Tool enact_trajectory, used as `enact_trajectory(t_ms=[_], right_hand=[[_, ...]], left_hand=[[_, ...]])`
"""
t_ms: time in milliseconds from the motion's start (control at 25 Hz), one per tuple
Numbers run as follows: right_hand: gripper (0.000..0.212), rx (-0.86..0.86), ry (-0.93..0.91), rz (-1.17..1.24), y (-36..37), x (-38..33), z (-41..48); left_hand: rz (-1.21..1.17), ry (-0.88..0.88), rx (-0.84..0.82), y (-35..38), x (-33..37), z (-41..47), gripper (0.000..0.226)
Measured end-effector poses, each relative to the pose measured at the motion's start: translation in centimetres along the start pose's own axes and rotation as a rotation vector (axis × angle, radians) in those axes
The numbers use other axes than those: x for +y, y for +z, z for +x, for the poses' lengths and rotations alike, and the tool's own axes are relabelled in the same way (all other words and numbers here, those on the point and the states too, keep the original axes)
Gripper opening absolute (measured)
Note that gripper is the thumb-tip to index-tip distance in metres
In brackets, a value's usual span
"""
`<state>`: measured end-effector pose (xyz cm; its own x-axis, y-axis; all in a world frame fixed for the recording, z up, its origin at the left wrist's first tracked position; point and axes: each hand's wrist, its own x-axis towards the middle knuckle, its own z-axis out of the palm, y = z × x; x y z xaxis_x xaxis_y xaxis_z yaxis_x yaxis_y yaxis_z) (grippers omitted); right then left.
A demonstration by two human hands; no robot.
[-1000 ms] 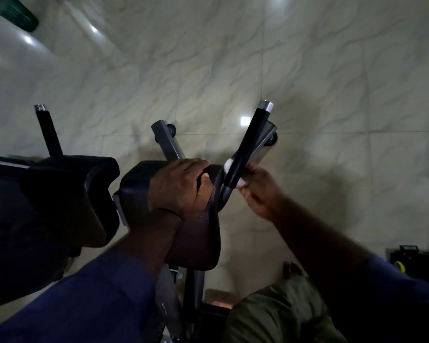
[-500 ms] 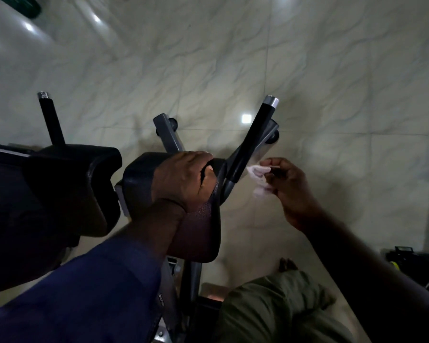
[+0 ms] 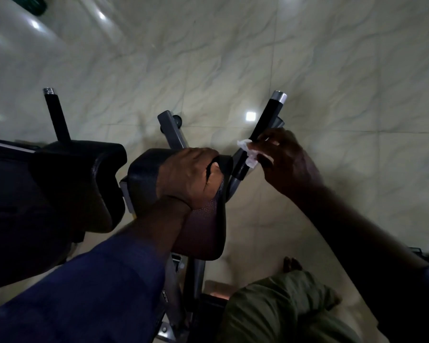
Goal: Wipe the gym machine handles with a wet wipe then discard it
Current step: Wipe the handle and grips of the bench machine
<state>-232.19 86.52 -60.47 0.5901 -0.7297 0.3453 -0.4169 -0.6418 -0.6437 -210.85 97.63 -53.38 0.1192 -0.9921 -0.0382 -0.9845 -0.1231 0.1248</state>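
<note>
Looking down, I see a pale marbled tile floor [image 3: 233, 58] behind everything. A black padded cushion [image 3: 146, 177] of the gym machine sits under my left hand [image 3: 191, 177]. Its fingers [image 3: 203, 154] are curled tight over the cushion's top edge, and a dark blue sleeve [image 3: 84, 293] covers that arm. A second black cushion [image 3: 72, 181] lies outboard of those fingers. Beyond it stands a slim black handle with a silver cap [image 3: 56, 115], well apart from both hands. A matching black right handle [image 3: 265, 120] slants up just beside the left thumb. My right hand [image 3: 287, 164] has its fingers [image 3: 265, 142] bent around this bar's lower half. They pinch a crumpled white wet wipe [image 3: 248, 152] against the grip.
</note>
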Motion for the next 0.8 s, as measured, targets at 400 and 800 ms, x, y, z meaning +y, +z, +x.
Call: enact_trajectory(t_ms=[400, 800], right_hand=[[0.013, -0.04, -0.074, 0.134, 2.7, -1.1, -1.4], [0.036, -0.16, -0.106, 0.027, 4.3, -3.4, -3.7]], left_hand=[[-0.011, -0.005, -0.016, 0.0, 0.0, 0.2, 0.04], [-0.008, -0.008, -0.011, -0.1, 0.3, 0.2, 0.043]])
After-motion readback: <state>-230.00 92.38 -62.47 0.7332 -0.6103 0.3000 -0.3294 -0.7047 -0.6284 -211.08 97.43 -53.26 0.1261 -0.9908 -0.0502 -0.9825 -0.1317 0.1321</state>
